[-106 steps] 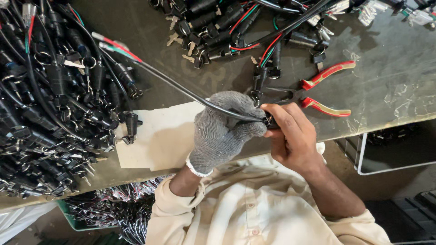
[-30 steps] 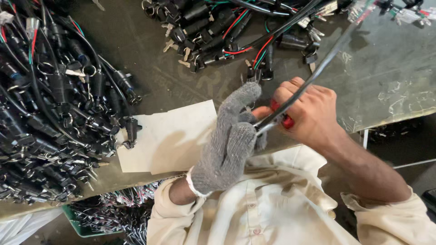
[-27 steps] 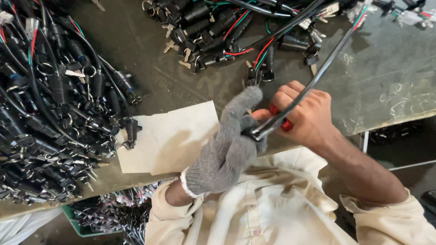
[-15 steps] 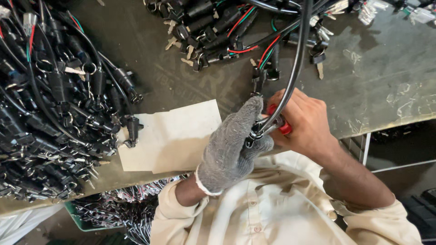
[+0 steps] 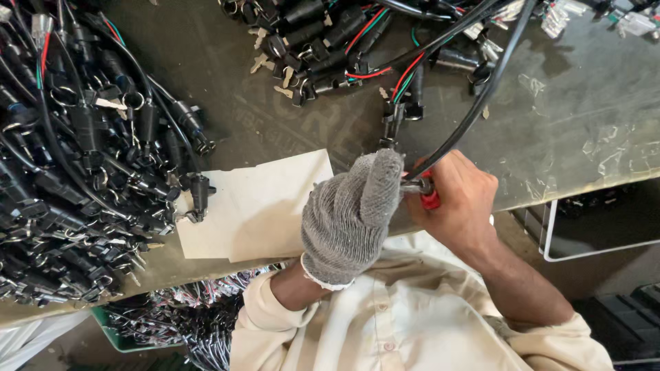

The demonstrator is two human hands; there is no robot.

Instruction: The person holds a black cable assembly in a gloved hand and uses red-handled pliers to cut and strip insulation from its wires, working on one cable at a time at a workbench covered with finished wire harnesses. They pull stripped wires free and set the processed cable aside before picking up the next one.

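- Left hand [image 5: 350,213], in a grey knit glove, at centre frame near the lower edge of the worktop [image 5: 275,130]; fingers curled together, clamped on the lower end of a black cable [image 5: 481,103].
- Right hand [image 5: 457,199], bare, just right of the gloved one and touching it; fingers closed around red-handled pliers [image 5: 426,192], only a red bit of handle and a grey metal part showing between the two hands.
- Black cable rising from the meeting point of both hands, curving up and right to the top edge of the frame; lower end hidden inside the grip, exact contact with the pliers not clear.
- Pale sheet of paper [image 5: 254,206] flat on the worktop, just left of the gloved hand, partly under it.
- Small black plug [image 5: 198,196] lying on the left edge of the paper.
- Large heap of black switches with keys and wires [image 5: 75,158] filling the left side of the frame, well apart from the hands.
- Second, smaller cluster of black connectors with red and green wires [image 5: 330,48] at upper centre, above the hands.
- Cream shirt [image 5: 399,323] filling the lower centre of the frame.
- Green crate of wires [image 5: 158,323] below the worktop edge, lower left.
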